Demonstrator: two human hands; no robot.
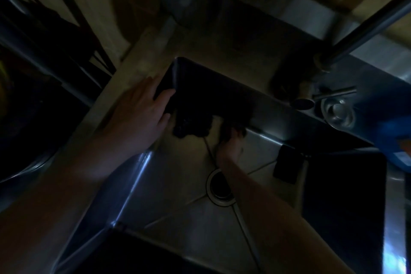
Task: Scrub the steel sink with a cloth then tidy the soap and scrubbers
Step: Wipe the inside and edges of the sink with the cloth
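Scrubbing is judged to be under way, not finished — the cloth [193,124] is pressed into the far left corner of the sink [169,184], where the back wall meets the floor, and the tidying step appears untouched. A dark pad [287,164], probably a scrubber, is seen lying on the sink floor to the right of the right hand [230,143], apart from it. A blue container [391,122], possibly the soap, is blurred at the far right edge; what it is cannot be told for certain. The drain [220,189] sits just behind the right hand, toward the wrist.

The right hand is curled closed over the near edge of the cloth, the fingers bunched in dark fabric; how firmly it is gripped cannot be told in this dim light. The left hand [142,109] is spread flat and open, nothing held — its palm is laid on the desk [93,118] at the sink's left rim, with the fingertips reaching over the edge just beside the cloth. Bracing is the likely purpose.
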